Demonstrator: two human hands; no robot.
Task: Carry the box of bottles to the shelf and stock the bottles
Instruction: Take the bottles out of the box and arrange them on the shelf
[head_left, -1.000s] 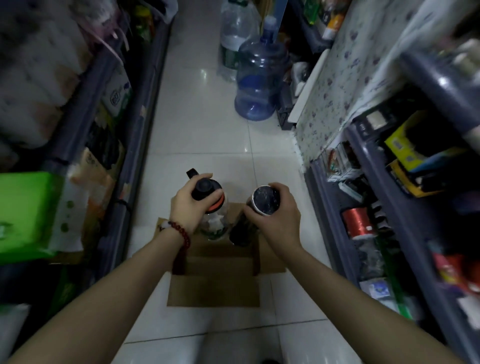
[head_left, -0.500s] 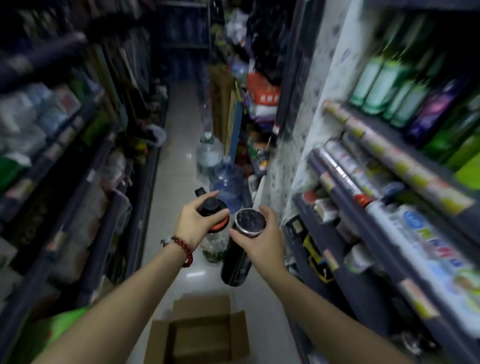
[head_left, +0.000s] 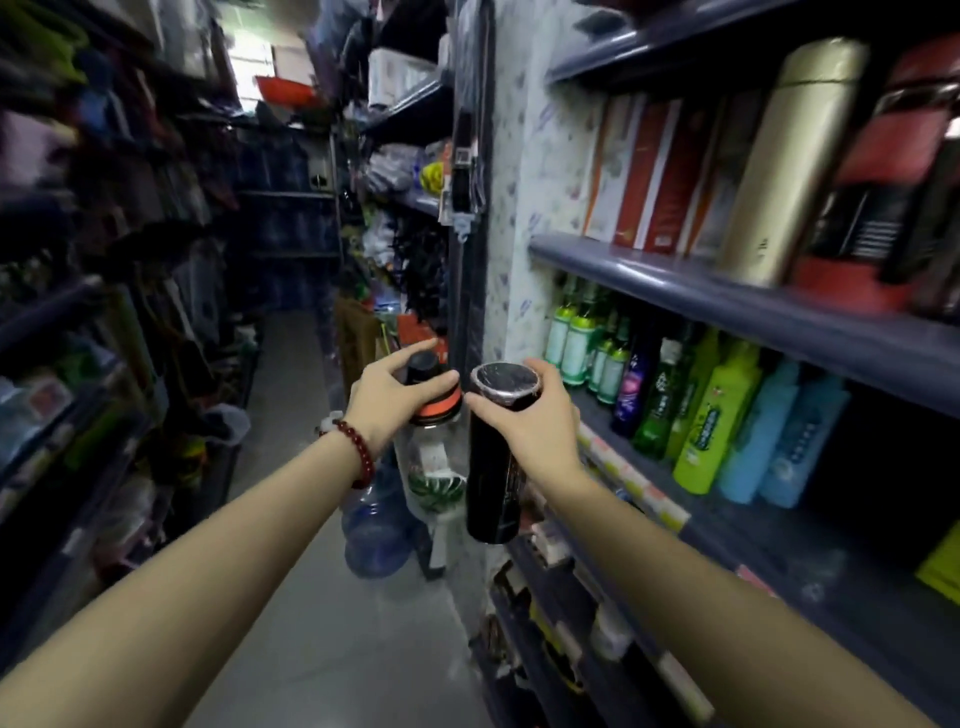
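We hold two bottles upright in the aisle, side by side and nearly touching. The clear bottle (head_left: 435, 467), with a black cap, an orange collar and a leaf print low on its body, hangs from our left hand (head_left: 387, 397), whose fingers are closed over the cap from above. The dark bottle (head_left: 496, 467), topped by a silvery lid, is clasped near its top by our right hand (head_left: 530, 415). A red bead bracelet (head_left: 358, 452) circles the left wrist. Just right of the dark bottle runs the shelf (head_left: 779, 530) of green and blue containers (head_left: 711, 415); above it a gold flask (head_left: 779, 166) stands. Below, a blue water jug (head_left: 374, 530) rests on the floor (head_left: 322, 649).
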